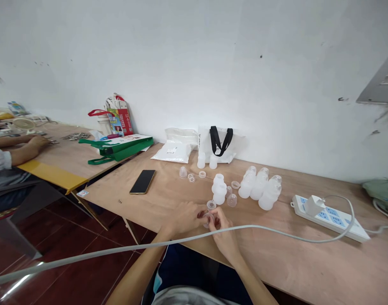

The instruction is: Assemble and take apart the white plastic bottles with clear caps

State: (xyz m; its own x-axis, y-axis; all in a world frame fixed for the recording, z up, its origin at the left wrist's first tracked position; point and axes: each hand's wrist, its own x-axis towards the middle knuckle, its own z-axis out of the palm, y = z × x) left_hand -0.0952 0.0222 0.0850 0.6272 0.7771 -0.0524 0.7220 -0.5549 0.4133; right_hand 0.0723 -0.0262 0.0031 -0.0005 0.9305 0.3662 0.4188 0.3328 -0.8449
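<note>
Work surface: 1 plywood table (286, 254), its front edge at the person's lap. Hands: 1 left hand (184, 218) and 1 right hand (224, 239), both narrow, meeting at the fingertips to pinch 1 clear plastic ring-shaped part (208, 219), which sits low over the wood and is partly hidden by the fingers; the two-handed grip suggests fine turning or fitting. Nearest loose piece: 1 translucent cup-shaped part (211, 205), just beyond the fingers and within easy reach. Beyond it, apparently sorted by kind: 2 stacked translucent bottle bodies (218, 189) at centre, 3 frosted plastic bottles (259, 184) lying tilted together to the right, 1 small clear cap (182, 172) and 1 clear ring (191, 178) to the left. Against the wall: 1 white bag with black handles (217, 142) and 1 sealed white plastic pack (173, 151), likely the supply. Also present: 1 black smartphone (142, 181), set well aside; 1 white power strip (327, 218) with 1 white charger (314, 205); 1 grey cable (117, 254) crossing above the forearms. At the adjoining table, 1 co-worker's hand (37, 144) rests on the wood, apart.
</note>
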